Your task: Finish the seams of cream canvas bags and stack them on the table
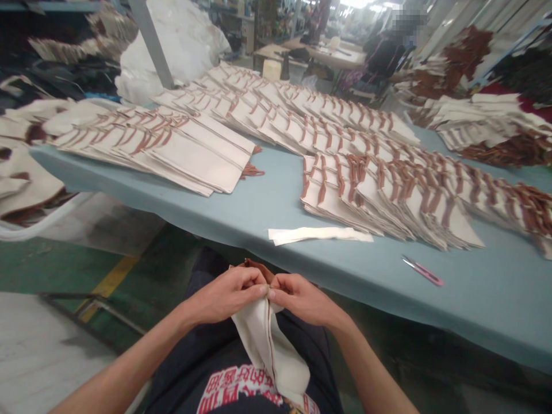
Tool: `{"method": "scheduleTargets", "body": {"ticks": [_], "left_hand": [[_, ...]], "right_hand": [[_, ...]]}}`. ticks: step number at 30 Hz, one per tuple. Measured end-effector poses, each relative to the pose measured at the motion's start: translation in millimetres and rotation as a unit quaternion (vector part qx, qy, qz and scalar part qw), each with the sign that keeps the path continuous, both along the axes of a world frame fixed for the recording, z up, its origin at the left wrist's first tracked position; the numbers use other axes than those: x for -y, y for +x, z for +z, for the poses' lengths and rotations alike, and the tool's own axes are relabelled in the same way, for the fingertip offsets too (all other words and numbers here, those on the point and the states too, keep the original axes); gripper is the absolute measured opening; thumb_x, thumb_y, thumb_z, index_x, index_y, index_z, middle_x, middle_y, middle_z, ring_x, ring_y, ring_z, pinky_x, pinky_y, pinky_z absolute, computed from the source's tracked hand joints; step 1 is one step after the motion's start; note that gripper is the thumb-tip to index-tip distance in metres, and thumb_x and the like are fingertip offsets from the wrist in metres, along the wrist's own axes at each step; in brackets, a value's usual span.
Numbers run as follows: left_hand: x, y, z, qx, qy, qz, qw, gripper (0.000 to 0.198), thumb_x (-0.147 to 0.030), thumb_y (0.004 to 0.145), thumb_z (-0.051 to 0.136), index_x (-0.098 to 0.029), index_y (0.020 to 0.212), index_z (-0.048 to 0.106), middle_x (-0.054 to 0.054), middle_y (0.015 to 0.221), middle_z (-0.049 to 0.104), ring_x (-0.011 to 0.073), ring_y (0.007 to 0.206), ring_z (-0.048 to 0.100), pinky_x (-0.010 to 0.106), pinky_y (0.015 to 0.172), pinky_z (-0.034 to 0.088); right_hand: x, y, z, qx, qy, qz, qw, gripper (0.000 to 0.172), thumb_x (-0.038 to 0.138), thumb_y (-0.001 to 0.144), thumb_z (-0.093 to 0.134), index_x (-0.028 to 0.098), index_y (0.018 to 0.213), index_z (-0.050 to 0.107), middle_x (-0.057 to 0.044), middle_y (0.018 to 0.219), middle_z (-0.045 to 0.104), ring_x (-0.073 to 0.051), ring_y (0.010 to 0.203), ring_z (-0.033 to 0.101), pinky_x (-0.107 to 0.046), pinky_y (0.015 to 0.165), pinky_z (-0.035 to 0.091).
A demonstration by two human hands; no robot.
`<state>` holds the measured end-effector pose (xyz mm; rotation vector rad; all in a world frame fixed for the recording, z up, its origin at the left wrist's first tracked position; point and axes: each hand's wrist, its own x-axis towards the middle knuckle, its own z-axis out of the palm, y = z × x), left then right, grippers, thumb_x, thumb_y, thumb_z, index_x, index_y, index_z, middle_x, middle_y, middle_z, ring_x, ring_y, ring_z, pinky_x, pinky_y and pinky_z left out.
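Observation:
A cream fabric piece [254, 330] with a dark seam line and a brown edge hangs over my lap, its lower end resting against my dark shirt. My left hand [230, 290] pinches its upper part between thumb and fingers. Right beside it, thumb tip nearly touching the other thumb, my right hand [297, 296] pinches the same piece by the seam. Behind my fingers a fold of brown material [261, 269] shows. What lies right between the fingertips is hidden.
On the blue-covered table [276, 184] lie a cream strip [321, 234] and pink-handled thread snips [425, 270]. Overlapping cream pieces with brown trim form a left stack [190, 152] and a right stack [388, 195]. A white bin [64, 215] stands left. Another person [383, 54] is in the background.

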<state>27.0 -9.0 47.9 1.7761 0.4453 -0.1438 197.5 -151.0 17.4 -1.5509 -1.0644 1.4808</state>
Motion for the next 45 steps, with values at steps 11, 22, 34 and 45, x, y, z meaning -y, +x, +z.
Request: {"method": "scheduleTargets", "body": {"ticks": [11, 22, 34, 45], "left_hand": [[-0.8, -0.5, -4.2, -0.007, -0.011, -0.003, 1.0, 0.042, -0.052, 0.097, 0.052, -0.014, 0.082, 0.061, -0.002, 0.072, 0.048, 0.0134, 0.067, 0.042, 0.024, 0.057, 0.03], [0.4, -1.7, -0.5, -0.002, -0.017, -0.001, 1.0, 0.041, -0.052, 0.096, 0.053, -0.015, 0.081, 0.06, -0.002, 0.072, 0.048, 0.0132, 0.067, 0.041, 0.024, 0.057, 0.03], [0.1, -1.4, -0.7, 0.0, -0.02, -0.006, 1.0, 0.04, -0.051, 0.097, 0.053, -0.014, 0.081, 0.059, -0.003, 0.072, 0.047, 0.0129, 0.066, 0.04, 0.024, 0.057, 0.03], [-1.1, -0.9, -5.5, -0.004, -0.02, -0.008, 1.0, 0.042, -0.052, 0.096, 0.051, -0.013, 0.083, 0.061, -0.002, 0.074, 0.049, 0.0137, 0.068, 0.042, 0.025, 0.059, 0.031]], "right_hand": [[-0.7, -1.6, -3.7, -0.016, -0.001, -0.005, 1.0, 0.045, 0.059, 0.09, 0.071, 0.018, 0.079, 0.055, 0.005, 0.07, 0.045, -0.011, 0.065, 0.037, -0.024, 0.057, 0.028], [0.6, -3.5, -3.8, -0.035, -0.003, -0.007, 0.999, 0.05, 0.064, 0.088, 0.072, 0.018, 0.08, 0.056, 0.005, 0.07, 0.044, -0.011, 0.065, 0.035, -0.024, 0.058, 0.026], [1.1, -3.6, -3.3, -0.036, -0.005, -0.004, 0.999, 0.049, 0.063, 0.088, 0.072, 0.018, 0.08, 0.055, 0.005, 0.072, 0.045, -0.012, 0.066, 0.036, -0.025, 0.06, 0.026], [0.3, -2.8, -6.1, -0.031, -0.007, -0.005, 0.999, 0.048, 0.063, 0.089, 0.07, 0.018, 0.079, 0.055, 0.005, 0.071, 0.044, -0.012, 0.065, 0.036, -0.025, 0.058, 0.026]]}}
